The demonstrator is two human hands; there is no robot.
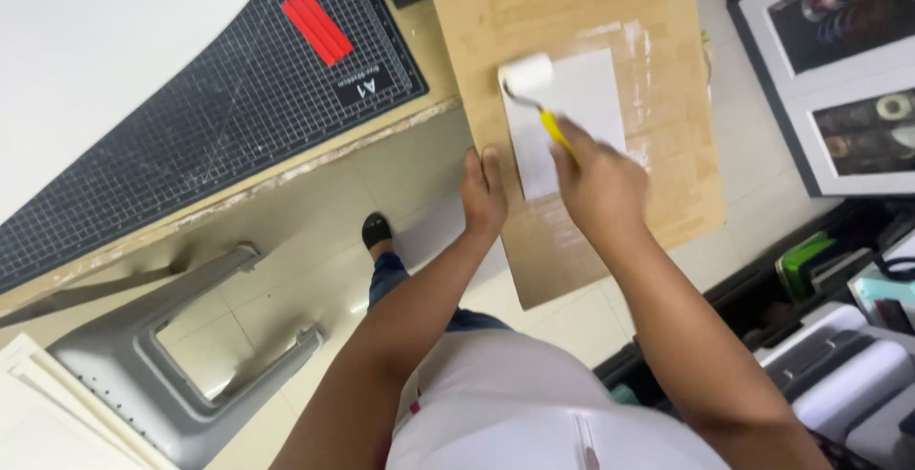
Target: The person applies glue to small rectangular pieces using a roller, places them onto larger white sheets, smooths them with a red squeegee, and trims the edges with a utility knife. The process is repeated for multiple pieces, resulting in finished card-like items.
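My right hand (599, 184) grips the yellow handle of a small white roller (527, 75). The roller head rests on the top left corner of a white sheet (581, 108). That sheet lies on a brown board (658, 22) streaked with whitish smears. My left hand (483, 194) lies flat on the board's left edge, fingers together, just left of the sheet. The board sticks out past the table edge over the floor.
A black gridded cutting mat (219, 98) with red strips (317, 27) and a large white sheet (86, 41) covers the table at left. A grey stool (181, 365) stands below. Framed pictures (839, 70) lean at right, and machines (848, 365) sit at the lower right.
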